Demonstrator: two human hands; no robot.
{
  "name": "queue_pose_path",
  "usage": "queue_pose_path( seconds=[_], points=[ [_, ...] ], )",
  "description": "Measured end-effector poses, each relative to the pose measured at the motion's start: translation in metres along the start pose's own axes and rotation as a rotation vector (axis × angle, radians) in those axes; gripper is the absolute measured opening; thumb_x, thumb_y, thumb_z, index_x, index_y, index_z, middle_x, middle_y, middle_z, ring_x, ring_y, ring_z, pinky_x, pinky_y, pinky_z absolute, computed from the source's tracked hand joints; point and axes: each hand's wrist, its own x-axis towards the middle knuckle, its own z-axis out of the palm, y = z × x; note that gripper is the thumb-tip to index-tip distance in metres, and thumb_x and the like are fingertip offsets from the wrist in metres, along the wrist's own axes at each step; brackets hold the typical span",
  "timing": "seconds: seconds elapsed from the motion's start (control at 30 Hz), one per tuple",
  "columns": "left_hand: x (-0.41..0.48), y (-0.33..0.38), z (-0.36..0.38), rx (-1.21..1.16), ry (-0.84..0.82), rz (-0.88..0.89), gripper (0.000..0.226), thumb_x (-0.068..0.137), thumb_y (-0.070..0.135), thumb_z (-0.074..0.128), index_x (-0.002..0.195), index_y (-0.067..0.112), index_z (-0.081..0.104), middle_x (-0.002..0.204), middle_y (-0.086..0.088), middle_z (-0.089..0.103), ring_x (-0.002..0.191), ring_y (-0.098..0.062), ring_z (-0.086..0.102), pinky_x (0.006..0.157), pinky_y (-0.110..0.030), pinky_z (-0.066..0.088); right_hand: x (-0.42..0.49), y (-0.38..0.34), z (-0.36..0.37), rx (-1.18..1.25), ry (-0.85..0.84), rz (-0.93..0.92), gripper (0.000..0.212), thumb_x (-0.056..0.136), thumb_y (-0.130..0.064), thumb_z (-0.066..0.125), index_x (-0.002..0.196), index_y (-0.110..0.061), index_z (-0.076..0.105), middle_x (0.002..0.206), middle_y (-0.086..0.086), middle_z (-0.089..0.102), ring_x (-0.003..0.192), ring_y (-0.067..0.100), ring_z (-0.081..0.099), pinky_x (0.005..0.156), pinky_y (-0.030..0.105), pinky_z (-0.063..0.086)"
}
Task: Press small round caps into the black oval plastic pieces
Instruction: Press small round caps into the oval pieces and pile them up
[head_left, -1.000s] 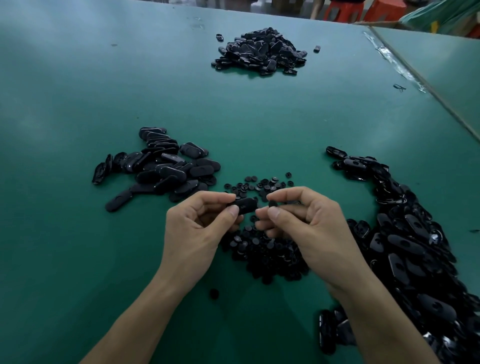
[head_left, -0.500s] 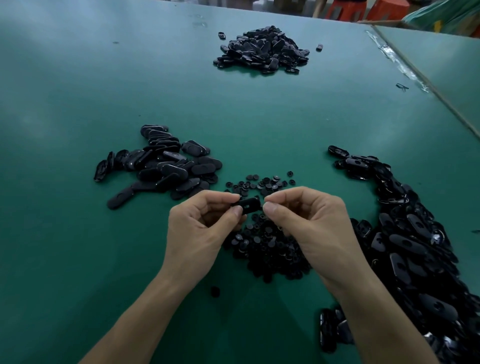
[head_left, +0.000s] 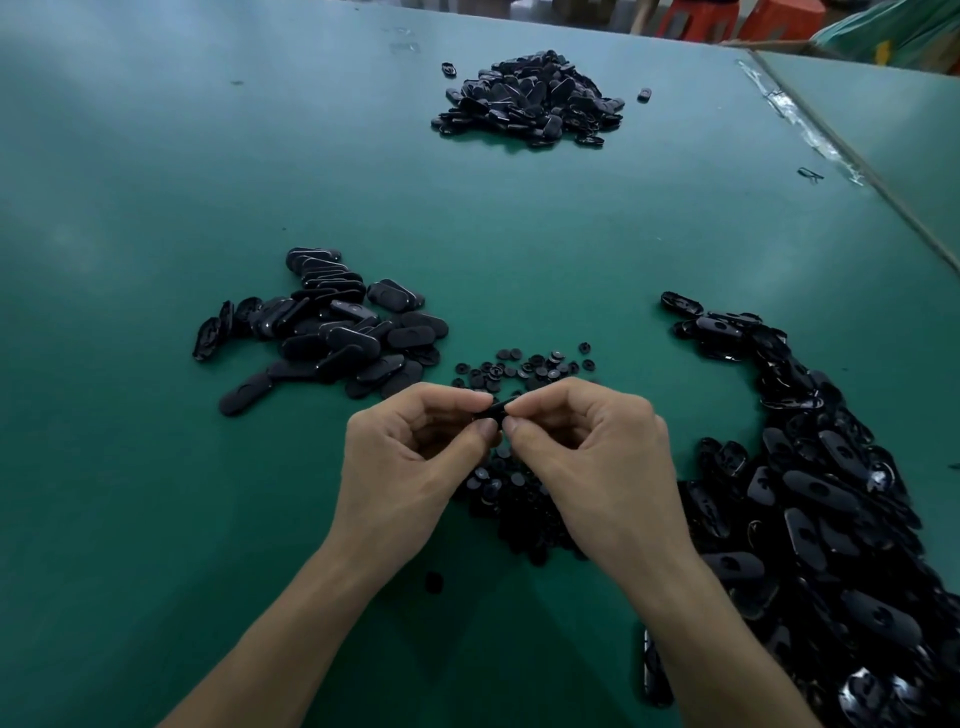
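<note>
both hands (head_left: 410, 457) (head_left: 597, 457) pinch 1 black oval piece (head_left: 496, 409).

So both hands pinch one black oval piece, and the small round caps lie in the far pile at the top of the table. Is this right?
Not quite. The left hand and right hand do pinch one black oval piece, but the head view shows the small round caps just under and beyond the hands; the far pile holds oval pieces.
</note>
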Motion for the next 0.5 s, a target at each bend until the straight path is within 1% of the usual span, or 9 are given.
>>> queue_pose_path(
  seconds=[0.2, 0.33, 0.4, 0.5],
  points=[
    [0.0, 0.001, 0.0, 0.011, 0.0, 0.014, 0.025, 0.082, -0.004, 0.075, 0.092, 0.019, 0.075, 0.085, -0.002, 0.077, 0.078, -0.016, 0.074, 0.072, -0.022, 0.058, 0.0, -0.001, 0.001, -0.033, 0.003, -0.013, 0.014, 0.082, -0.012, 0.077, 0.079, -0.025, 0.076, 0.069, -0.014, 0.071, 0.065, 0.002, 0.068, 0.06, 0.012, 0.051],
    [0.001, 0.0, 0.0, 0.027, -0.008, 0.009, 0.027, 0.082, -0.006, 0.075, 0.092, 0.019, 0.074, 0.085, 0.0, 0.077, 0.077, -0.012, 0.074, 0.07, -0.02, 0.057, -0.002, 0.0, 0.004, -0.045, 0.019, -0.028, 0.011, 0.084, -0.011, 0.077, 0.082, -0.022, 0.078, 0.069, -0.014, 0.071, 0.064, 0.002, 0.068, 0.06, 0.017, 0.053],
    [0.002, 0.0, 0.0, 0.022, 0.003, 0.01, 0.028, 0.083, -0.006, 0.073, 0.09, 0.021, 0.074, 0.084, -0.001, 0.077, 0.077, -0.011, 0.073, 0.07, -0.018, 0.056, -0.004, 0.0, 0.008, -0.03, 0.033, -0.036, 0.013, 0.085, -0.011, 0.077, 0.08, -0.023, 0.077, 0.068, -0.014, 0.071, 0.061, 0.002, 0.066, 0.056, 0.015, 0.051],
    [0.002, 0.0, 0.0, 0.009, 0.021, 0.008, 0.028, 0.084, -0.007, 0.072, 0.09, 0.021, 0.074, 0.084, 0.0, 0.077, 0.077, -0.008, 0.072, 0.07, -0.016, 0.055, -0.005, 0.002, 0.013, 0.039, 0.062, -0.001, 0.016, 0.084, -0.011, 0.076, 0.077, -0.025, 0.072, 0.068, -0.013, 0.07, 0.058, 0.003, 0.064, 0.054, 0.012, 0.047]
  ],
)
